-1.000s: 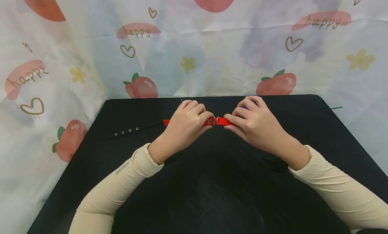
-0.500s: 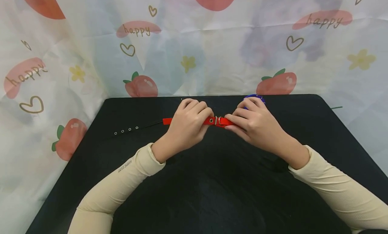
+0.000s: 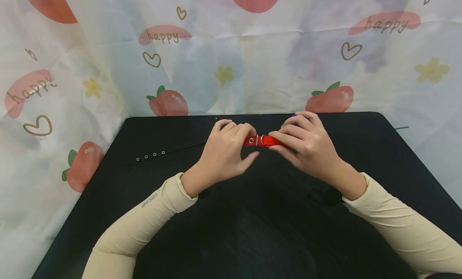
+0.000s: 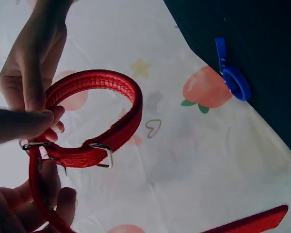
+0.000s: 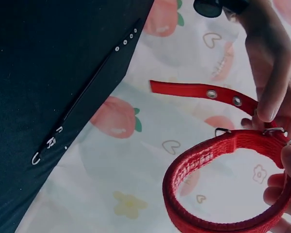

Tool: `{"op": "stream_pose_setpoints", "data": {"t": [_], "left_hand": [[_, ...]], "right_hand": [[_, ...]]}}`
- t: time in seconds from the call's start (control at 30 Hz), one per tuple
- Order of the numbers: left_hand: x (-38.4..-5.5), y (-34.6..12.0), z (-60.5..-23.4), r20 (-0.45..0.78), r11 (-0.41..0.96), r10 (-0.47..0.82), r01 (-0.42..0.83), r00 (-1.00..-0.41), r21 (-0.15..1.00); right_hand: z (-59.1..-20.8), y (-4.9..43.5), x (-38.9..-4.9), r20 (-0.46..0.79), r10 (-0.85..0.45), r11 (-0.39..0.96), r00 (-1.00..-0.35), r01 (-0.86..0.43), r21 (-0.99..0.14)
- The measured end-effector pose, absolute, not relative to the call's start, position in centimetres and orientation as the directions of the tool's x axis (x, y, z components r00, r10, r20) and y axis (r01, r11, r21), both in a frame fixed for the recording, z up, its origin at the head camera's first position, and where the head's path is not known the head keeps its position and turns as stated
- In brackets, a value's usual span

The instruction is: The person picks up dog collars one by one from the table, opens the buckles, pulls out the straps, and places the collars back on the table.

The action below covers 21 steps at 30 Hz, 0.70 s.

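Observation:
A red dog collar (image 3: 272, 141) with a metal buckle, D-ring and eyelets is held up between both hands over the far part of the table. Its padded loop (image 4: 138, 99) shows ring-shaped in the left wrist view. My left hand (image 3: 225, 150) has its fingers curled about the strap beside the buckle, its thumb spread lower. The strap's free end (image 5: 177, 88), with eyelets, sticks out past it. My right hand (image 3: 310, 144) grips the loop on the other side of the D-ring, thumb and fingers on the band. The hands partly hide the buckle.
A black collar (image 5: 87, 90) with metal eyelets lies on the black table (image 3: 245, 231), left of the hands. Behind my right hand, near the far edge, is a blue collar (image 4: 236, 83). A printed cloth (image 3: 252, 70) hangs behind the table.
My left thumb has moved down, away from the left fingers. The red strap end that stuck out left of my left hand is now hidden in the head view. My right hand stays on the collar.

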<state>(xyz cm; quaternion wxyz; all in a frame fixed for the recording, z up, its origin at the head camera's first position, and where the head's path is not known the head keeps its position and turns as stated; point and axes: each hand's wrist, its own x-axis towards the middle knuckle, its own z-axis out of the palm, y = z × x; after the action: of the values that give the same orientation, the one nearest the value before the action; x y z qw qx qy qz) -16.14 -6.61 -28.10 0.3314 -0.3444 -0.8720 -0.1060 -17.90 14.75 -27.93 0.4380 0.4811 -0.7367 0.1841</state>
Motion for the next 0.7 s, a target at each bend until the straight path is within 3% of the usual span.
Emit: {"op": "stream_pose_setpoints", "data": {"t": [0.23, 0.53, 0.7], "left_hand": [[-16.03, -6.44, -27.88, 0.703, 0.725, 0.525, 0.684, -0.480, -0.075], [-16.17, -6.19, -28.25, 0.749, 0.727, 0.578, 0.620, -0.323, -0.294], [-16.22, -6.36, -28.34, 0.767, 0.733, 0.566, 0.610, -0.301, -0.301]], "right_hand": [[-27.87, 14.58, -17.93, 0.815, -0.557, 0.446, -0.161, -0.886, 0.129], [-27.80, 14.06, -17.92, 0.758, -0.623, 0.474, -0.194, -0.864, 0.169], [-27.95, 14.41, -17.95, 0.761, -0.602, 0.470, -0.243, -0.878, 0.092]]}}
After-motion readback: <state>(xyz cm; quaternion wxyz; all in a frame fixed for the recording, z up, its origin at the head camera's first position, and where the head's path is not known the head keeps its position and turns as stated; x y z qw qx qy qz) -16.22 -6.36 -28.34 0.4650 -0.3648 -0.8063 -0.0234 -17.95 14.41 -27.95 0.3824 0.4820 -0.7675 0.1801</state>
